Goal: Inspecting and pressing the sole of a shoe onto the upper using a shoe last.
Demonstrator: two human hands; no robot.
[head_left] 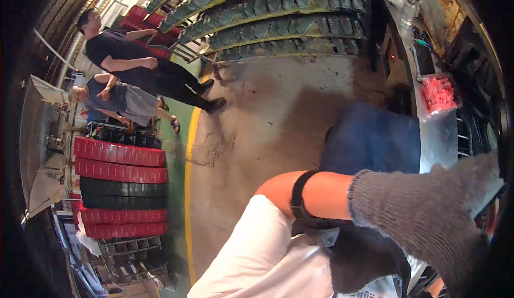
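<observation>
My left forearm, with a black strap [298, 193] round it, bends in from the lower edge and reaches right. A grey knit glove covers my left hand [428, 199], which is blurred at its far end, so its fingers do not show clearly. Beside it, at the right rim, is a pale, flat edge [488, 193] of something I cannot make out. Lower right, a patch of skin below more grey knit seems to belong to my right hand [465, 266]; its fingers are hidden. Whether either hand grips anything cannot be seen.
A metal-topped bench [435, 143] along the right holds a clear tray of pink-red pieces [439, 93] and a glass jar [410, 8]. Dark blue cloth [372, 140] lies beside it. Racks of dark shoe-like pieces [284, 28], red boxes [120, 152] and two people [128, 57] stand beyond.
</observation>
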